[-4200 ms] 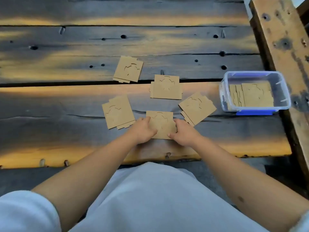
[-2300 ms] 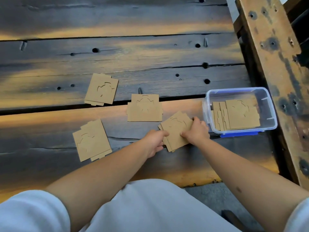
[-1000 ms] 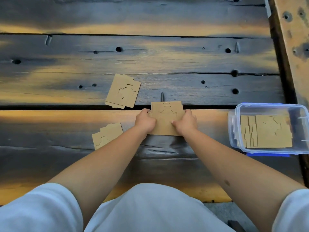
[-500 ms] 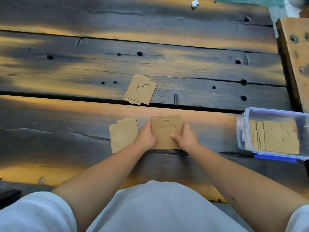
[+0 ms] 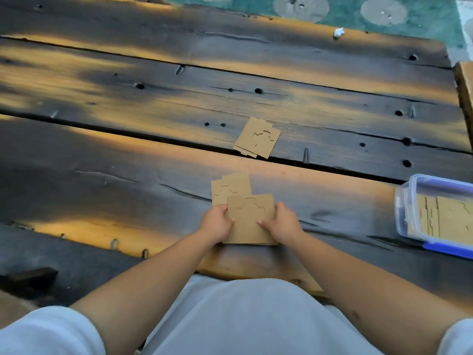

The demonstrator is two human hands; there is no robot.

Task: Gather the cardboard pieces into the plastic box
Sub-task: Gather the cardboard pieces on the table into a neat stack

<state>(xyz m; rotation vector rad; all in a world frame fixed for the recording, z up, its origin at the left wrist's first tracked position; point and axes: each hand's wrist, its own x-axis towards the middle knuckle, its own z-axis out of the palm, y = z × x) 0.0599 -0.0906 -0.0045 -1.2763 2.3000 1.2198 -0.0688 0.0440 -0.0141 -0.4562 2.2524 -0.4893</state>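
head view: left hand [image 5: 217,222] and right hand [image 5: 284,222] both pinch a cardboard stack [image 5: 249,221], one on each side edge, thumbs on top, near the front edge of the wooden table [image 5: 128,155]. the stack overlaps another cardboard pile [image 5: 226,187] lying flat just behind it. a third cardboard pile [image 5: 257,137] sits further back, next to the gap between planks. plastic box [image 5: 409,208] at the right edge, partly out of frame, cardboard pieces [image 5: 445,217] already inside. green mat [image 5: 345,8] beyond the far edge.
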